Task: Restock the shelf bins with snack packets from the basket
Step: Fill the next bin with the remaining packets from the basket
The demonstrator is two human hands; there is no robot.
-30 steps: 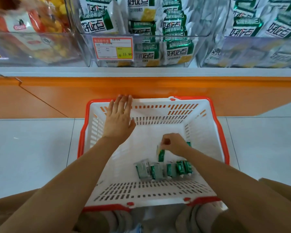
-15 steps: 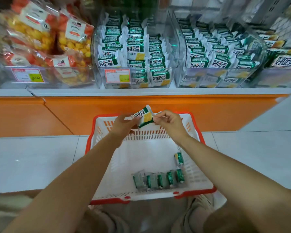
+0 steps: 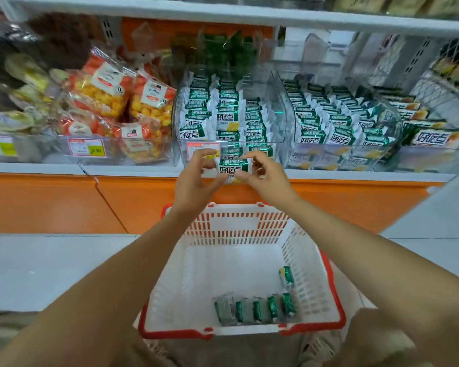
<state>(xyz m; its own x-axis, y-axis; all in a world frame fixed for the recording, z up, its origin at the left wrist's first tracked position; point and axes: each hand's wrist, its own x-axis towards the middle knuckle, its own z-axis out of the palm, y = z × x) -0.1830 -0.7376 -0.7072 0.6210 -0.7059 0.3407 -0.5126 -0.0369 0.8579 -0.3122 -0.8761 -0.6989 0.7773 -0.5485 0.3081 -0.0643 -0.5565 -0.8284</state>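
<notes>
A shop shelf (image 3: 133,168) is being restocked, with a red-rimmed basket (image 3: 236,229) on the floor below it holding a short row of packets (image 3: 255,311). In front of the clear middle bin (image 3: 276,107), already crowded with green-and-white snacks, the left hand (image 3: 194,181) and right hand (image 3: 268,178) each pinch one end of a single snack packet (image 3: 232,166). In rows this tight, a careless push could topple the standing stacks. The light fingertip hold could also let the packet fall toward the basket.
</notes>
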